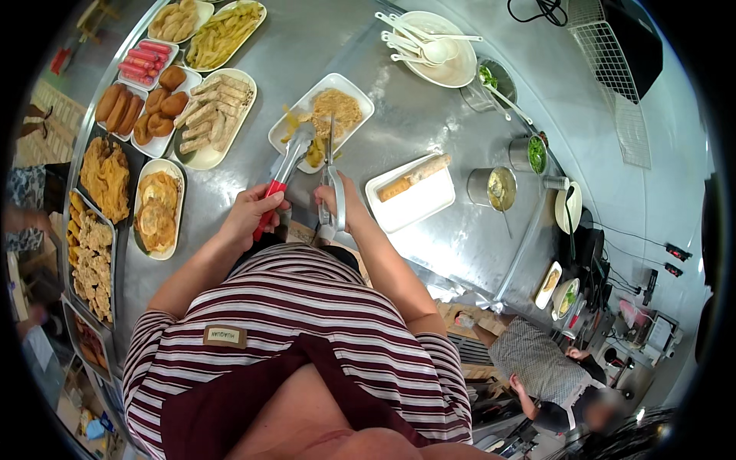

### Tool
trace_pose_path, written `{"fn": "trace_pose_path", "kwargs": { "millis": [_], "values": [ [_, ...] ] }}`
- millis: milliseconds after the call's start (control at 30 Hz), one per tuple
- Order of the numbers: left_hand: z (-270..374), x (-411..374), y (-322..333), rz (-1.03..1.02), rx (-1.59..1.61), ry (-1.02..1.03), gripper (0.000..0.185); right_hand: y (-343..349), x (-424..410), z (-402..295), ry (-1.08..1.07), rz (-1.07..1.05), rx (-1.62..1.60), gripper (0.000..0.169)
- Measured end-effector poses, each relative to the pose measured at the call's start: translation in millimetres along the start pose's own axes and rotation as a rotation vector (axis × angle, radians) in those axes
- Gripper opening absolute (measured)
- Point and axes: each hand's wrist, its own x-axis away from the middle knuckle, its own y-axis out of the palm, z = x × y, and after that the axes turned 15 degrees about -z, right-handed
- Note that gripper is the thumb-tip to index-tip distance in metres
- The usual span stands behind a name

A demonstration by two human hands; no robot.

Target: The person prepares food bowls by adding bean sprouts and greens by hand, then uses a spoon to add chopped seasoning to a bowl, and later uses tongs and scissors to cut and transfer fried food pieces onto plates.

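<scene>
My left hand grips the red handle of metal tongs. The tongs' tips reach over a white tray on the steel table. In my right hand are metal kitchen scissors, their blades pointing into the same tray. A flat golden-breaded cutlet lies at its far end, with the blades over its near edge. Smaller yellowish pieces lie near the tool tips; what they are is unclear. Right of my hands, a second white tray holds a long browned roll.
Plates of fries, pink sausages, brown buns and pale sticks stand left. Fried chicken pieces fill a tray. Rightward are a ladle bowl and steel pots. Another person stands lower right.
</scene>
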Motion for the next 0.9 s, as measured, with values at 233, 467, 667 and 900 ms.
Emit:
{"fn": "trace_pose_path", "kwargs": {
  "millis": [233, 467, 667, 900],
  "values": [
    [2, -7, 3, 0.003, -0.01, -0.011, 0.024, 1, -9, -1, -0.033, 0.129, 0.035, 0.02],
    [3, -7, -3, -0.006, -0.056, 0.0, 0.022, 2, -15, 8, -0.012, 0.151, 0.012, 0.018],
    [5, -10, -11, 0.052, -0.035, -0.04, 0.022, -1, -15, 2, 0.048, 0.133, 0.058, 0.019],
    [5, -8, -20, 0.035, -0.033, -0.031, 0.021, 1, 4, 9, 0.008, 0.025, 0.116, 0.034]
  ]
}}
